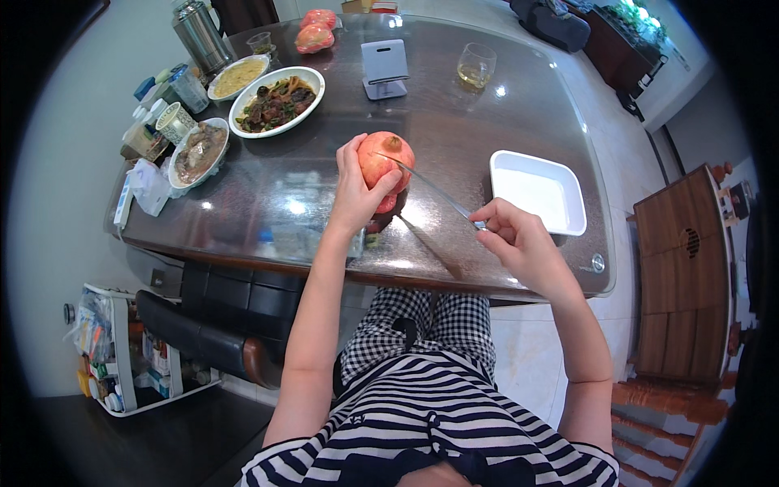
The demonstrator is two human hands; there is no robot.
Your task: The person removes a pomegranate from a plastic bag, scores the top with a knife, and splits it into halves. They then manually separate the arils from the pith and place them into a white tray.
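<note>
A large pinkish-red pomegranate [398, 143] stands above the glossy table with its crown facing up. My left hand [360, 192] grips it from the left side, thumb across its front. A smaller piece of red [387, 203] shows just beneath the fruit; I cannot tell whether it is part of it. My right hand [517, 240] holds a slim knife [439, 193] by its handle. The blade reaches up and left, and its tip end lies against the pomegranate's upper front, below the crown. Right of the fruit sits a white rectangular tray [496, 176].
A phone stand [384, 61] and a glass of pale liquid [477, 66] stand farther back. At left are a plate of cooked food [277, 102], a covered bowl [199, 152], a patterned mug [176, 122] and a steel thermos [202, 36]. Foam-netted fruits [314, 38] lie behind.
</note>
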